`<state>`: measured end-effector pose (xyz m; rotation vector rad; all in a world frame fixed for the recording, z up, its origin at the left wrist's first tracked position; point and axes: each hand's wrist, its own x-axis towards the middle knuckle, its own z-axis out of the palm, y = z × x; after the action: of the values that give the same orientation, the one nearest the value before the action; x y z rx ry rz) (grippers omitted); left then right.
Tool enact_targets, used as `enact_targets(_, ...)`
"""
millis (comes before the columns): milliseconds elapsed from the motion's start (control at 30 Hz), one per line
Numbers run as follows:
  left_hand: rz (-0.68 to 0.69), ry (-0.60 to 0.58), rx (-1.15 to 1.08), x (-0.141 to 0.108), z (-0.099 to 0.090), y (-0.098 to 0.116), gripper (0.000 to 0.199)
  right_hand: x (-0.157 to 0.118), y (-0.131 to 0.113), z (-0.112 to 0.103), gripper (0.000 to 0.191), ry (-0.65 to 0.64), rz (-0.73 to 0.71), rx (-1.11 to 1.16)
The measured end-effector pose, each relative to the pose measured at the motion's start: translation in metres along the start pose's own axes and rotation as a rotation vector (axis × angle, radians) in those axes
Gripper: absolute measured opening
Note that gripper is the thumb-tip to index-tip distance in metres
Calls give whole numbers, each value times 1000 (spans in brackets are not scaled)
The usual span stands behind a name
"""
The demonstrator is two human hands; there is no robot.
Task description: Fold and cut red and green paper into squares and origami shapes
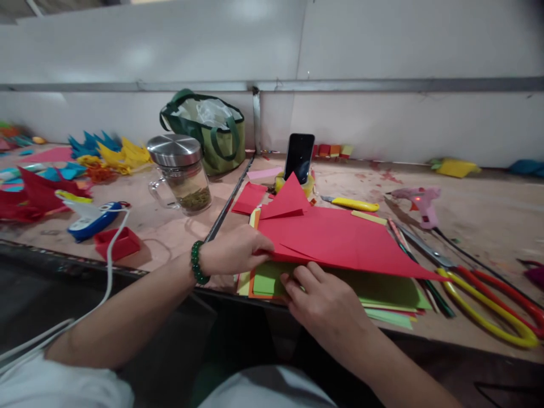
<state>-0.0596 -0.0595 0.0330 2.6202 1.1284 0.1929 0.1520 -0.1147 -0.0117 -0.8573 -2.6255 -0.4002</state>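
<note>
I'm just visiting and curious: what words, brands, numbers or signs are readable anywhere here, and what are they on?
None that I can read.
Phone: dark screen, no legible text.
Glass jar and green bag: no lettering visible.
Red sheet: no writing visible.
Pink glue gun and yellow cutter: any markings are too small or blurred to read.

Soft, muted light leaves hazy glare on the pale wall (212,51), and the outer edges look stretched.
</note>
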Motion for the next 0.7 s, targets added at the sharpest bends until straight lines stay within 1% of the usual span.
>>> enact_targets(167,-16,-10,1,0,1,1,18,0,1,-2,31,31,-82,-11)
enact_targets(367,-15,3,23,-2,-3,7,20,-2,6,-7,31,157,-54,76)
enact_targets(467,10,37,54,-3,-2,9,20,-7,6,-6,27,186,3,153)
enact_targets(567,30,61,74,-4,0,9,19,-11,6,-7,22,225,133,269)
enact_targets(633,32,72,82,-5,1,9,20,-11,7,-12,16,237,204,383)
enact_targets(700,32,80,84,-5,3,9,20,-8,10,-24,12,225,228,497)
